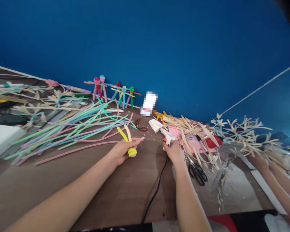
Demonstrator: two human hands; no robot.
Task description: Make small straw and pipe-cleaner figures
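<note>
A left hand (pixel 122 151) pinches a yellow-and-pink pipe-cleaner piece (pixel 132 151) above the bench (pixel 135 190) while the right hand (pixel 174 151) grips a corded white-and-orange glue gun (pixel 169 138), black scissors (pixel 197 173) nearby; small pipe-cleaner figures (pixel 123 97) stand along a blue wall (pixel 140 42).

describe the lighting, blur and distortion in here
Head view: soft shadow falls on the brown table beside the right forearm; head view: pixelation hides the white object against the blue wall; head view: top-right corner dark and blurred, left forearm seemingly stretched toward the lower left.
</note>
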